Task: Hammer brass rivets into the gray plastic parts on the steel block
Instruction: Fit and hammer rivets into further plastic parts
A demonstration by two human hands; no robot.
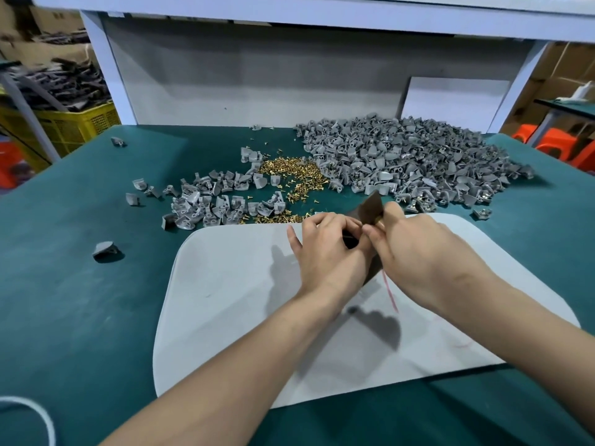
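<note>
Together left hand (pixel 325 252), right hand (pixel 421 252) pinch one dark object (pixel 371 208).

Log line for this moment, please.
step: pre-hammer setup | left hand: fingers curled at steel block, hold hidden | right hand: pinches brass rivet | stock: gray plastic parts, rivet pile beyond pad

Two hands (pixel 325 252) (pixel 421 255), one mat (pixel 225 317), one rivet pile (pixel 297 175)
</note>
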